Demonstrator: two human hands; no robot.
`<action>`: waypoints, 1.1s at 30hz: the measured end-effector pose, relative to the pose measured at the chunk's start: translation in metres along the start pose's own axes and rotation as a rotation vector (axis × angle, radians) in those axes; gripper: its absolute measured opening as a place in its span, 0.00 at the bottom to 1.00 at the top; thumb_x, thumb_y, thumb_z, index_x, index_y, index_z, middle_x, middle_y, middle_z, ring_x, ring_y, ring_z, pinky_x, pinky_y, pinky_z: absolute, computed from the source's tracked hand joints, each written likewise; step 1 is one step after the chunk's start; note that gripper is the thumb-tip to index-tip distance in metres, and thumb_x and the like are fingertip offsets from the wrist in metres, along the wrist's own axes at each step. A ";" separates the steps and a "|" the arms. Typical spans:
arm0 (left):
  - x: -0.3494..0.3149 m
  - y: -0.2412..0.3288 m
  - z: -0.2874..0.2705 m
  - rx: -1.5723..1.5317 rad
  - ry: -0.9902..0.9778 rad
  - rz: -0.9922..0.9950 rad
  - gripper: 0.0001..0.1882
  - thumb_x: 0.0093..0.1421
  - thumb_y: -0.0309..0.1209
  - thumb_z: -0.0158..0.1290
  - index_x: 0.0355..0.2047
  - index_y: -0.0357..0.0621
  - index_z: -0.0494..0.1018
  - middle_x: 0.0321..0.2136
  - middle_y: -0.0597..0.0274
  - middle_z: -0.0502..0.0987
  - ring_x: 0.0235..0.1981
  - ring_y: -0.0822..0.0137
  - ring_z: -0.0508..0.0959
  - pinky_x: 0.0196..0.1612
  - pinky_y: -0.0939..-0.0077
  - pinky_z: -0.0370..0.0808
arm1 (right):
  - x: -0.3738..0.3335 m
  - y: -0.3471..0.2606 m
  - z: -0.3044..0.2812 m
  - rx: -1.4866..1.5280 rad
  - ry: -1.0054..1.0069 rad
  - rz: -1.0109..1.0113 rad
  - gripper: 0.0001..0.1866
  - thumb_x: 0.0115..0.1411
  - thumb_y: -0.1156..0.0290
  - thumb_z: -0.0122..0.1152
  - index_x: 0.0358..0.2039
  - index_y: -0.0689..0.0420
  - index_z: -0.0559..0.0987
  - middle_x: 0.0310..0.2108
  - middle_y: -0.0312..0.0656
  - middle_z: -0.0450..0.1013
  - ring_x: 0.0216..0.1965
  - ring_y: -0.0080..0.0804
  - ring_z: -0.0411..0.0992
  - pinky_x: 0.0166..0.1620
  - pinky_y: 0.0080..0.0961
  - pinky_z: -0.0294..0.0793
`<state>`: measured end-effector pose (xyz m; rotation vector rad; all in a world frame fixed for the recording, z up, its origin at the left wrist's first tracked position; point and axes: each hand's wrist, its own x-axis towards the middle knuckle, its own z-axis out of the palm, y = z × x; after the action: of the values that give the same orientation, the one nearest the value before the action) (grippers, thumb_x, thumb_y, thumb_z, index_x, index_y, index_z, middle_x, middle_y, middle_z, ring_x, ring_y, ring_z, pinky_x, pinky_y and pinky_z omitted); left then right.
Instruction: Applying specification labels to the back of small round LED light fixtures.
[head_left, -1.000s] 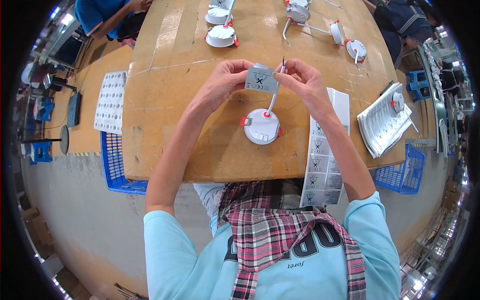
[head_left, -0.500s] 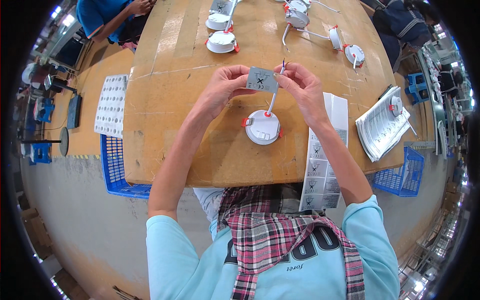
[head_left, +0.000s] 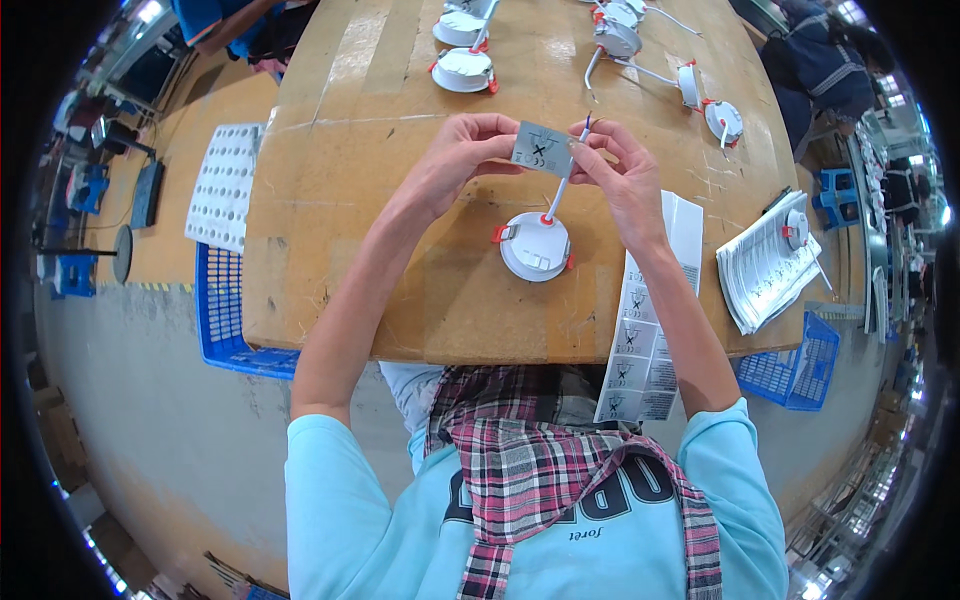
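Observation:
A small grey printed label (head_left: 541, 149) is stretched between my two hands, beside a white cable (head_left: 558, 192). My left hand (head_left: 470, 160) pinches the label's left edge. At its right edge, the fingers of my right hand (head_left: 618, 170) close on the label and the cable together. The cable rises from a round white downlight (head_left: 536, 248) that lies on the table with red-tipped spring clips at its sides. Under my right forearm is a sheet of labels (head_left: 630, 335), hanging over the table's front edge.
More downlights (head_left: 465, 70) stand at the far left, with others (head_left: 617, 36) at the far right of the wooden table (head_left: 400, 300). A stack of papers (head_left: 765, 265) carries a small downlight. Blue crates (head_left: 225, 330) flank the table; people sit beyond it.
The whole view has shifted slightly. Both hands keep their hold on the label and the cable, and the label is tilted a little more.

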<state>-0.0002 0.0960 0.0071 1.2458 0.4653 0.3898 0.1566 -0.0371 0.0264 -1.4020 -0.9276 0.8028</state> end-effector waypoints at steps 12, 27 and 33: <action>0.005 -0.005 -0.010 0.061 0.026 0.046 0.11 0.57 0.33 0.56 0.36 0.37 0.76 0.31 0.62 0.78 0.34 0.74 0.78 0.44 0.78 0.75 | 0.005 0.004 0.001 0.041 -0.023 -0.003 0.11 0.57 0.73 0.59 0.40 0.61 0.75 0.27 0.35 0.72 0.28 0.23 0.75 0.33 0.19 0.77; 0.000 0.004 -0.002 0.141 0.049 0.116 0.12 0.56 0.34 0.57 0.34 0.37 0.77 0.29 0.62 0.78 0.33 0.73 0.78 0.42 0.78 0.74 | 0.013 0.017 -0.011 0.203 -0.163 0.027 0.13 0.61 0.70 0.56 0.44 0.60 0.72 0.34 0.38 0.73 0.36 0.23 0.72 0.40 0.24 0.75; 0.002 0.000 -0.001 0.156 0.064 0.173 0.12 0.57 0.34 0.56 0.35 0.37 0.77 0.29 0.64 0.79 0.33 0.73 0.78 0.43 0.78 0.74 | 0.011 0.011 -0.005 0.195 -0.181 0.165 0.17 0.61 0.64 0.57 0.45 0.62 0.72 0.38 0.40 0.72 0.37 0.25 0.72 0.41 0.24 0.73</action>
<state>0.0004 0.0979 0.0065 1.4329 0.4501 0.5492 0.1665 -0.0289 0.0164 -1.2604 -0.8527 1.1291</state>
